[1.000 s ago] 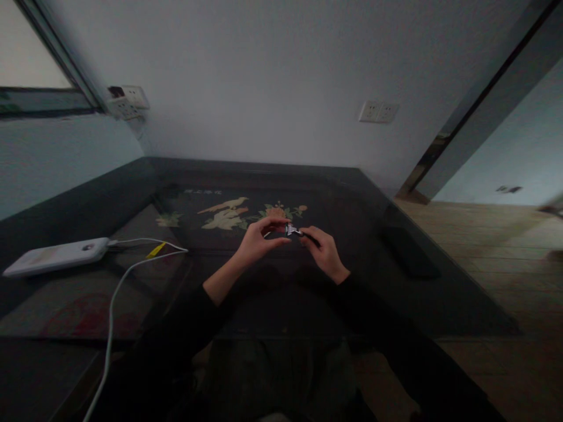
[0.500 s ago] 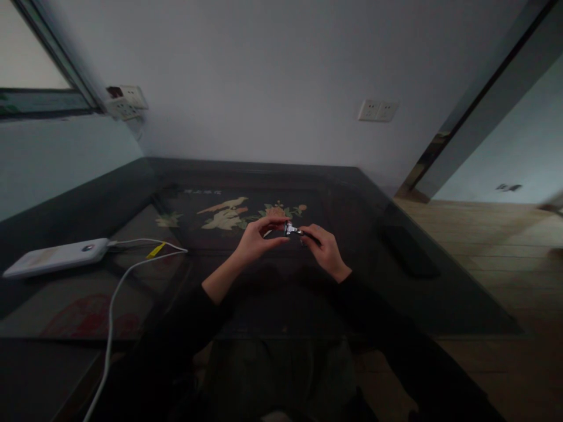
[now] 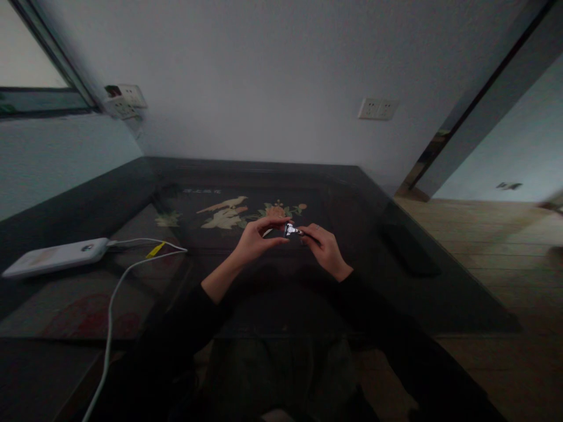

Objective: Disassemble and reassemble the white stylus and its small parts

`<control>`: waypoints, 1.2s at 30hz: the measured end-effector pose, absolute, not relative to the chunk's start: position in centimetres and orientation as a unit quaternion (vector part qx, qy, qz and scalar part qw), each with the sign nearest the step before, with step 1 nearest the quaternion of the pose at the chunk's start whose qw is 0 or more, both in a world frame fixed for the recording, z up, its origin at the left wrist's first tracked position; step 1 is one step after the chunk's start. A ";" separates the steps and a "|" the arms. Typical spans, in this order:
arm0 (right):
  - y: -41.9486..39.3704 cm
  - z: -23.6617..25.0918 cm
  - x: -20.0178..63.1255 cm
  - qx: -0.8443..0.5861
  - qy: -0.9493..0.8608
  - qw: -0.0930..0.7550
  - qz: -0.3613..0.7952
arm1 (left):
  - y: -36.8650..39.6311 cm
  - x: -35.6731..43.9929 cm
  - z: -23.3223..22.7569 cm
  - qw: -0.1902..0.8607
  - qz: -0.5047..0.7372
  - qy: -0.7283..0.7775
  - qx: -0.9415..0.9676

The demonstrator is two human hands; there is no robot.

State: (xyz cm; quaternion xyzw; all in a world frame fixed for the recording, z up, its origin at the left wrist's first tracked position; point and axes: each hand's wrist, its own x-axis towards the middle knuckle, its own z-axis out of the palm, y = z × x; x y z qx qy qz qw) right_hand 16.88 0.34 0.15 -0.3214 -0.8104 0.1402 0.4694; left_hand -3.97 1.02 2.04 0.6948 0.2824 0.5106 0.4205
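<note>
A small razor [image 3: 291,230] with a shiny silver head and a dark handle is held above the dark tabletop, in the middle of the view. My left hand [image 3: 255,237] curves in from the left, thumb below and fingers above, gripping the two ends of the razor's head. From the other side, my right hand [image 3: 324,247] is closed round the handle, which its fingers partly hide.
On the left of the dark table [image 3: 281,299] lies a white power bank [image 3: 57,258] with a white cable [image 3: 109,316] plugged in. A black phone-like slab [image 3: 409,251] rests at the right. Wall sockets [image 3: 378,109] sit beyond the table.
The razor's head has turned very slightly, and its silver face catches more light. Both hands keep nearly the same place and grip.
</note>
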 end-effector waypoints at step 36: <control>-0.1 2.2 16.8 -0.324 -0.757 0.369 0.432 | 0.9 -4.0 2.0 0.418 0.456 0.298 0.727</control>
